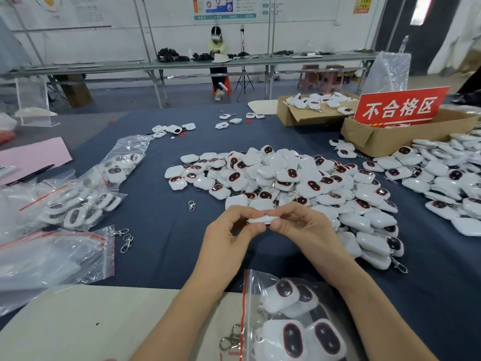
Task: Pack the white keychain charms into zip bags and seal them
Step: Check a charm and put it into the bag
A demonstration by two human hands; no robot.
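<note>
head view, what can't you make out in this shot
Head view only:
White charm pinched by the left hand and right hand: face and clip hidden by fingers.
Zip bag near the bottom: cut off by the frame edge, charm count unknown.
Wall posters: too small and blurred to read.

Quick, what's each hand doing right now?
Left hand: pinching one end of a white charm.
Right hand: pinching the same charm's other end.

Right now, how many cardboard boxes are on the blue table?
2. The far box holds charms; the near box, beside it, carries a red sign. More may sit out of frame.
</note>
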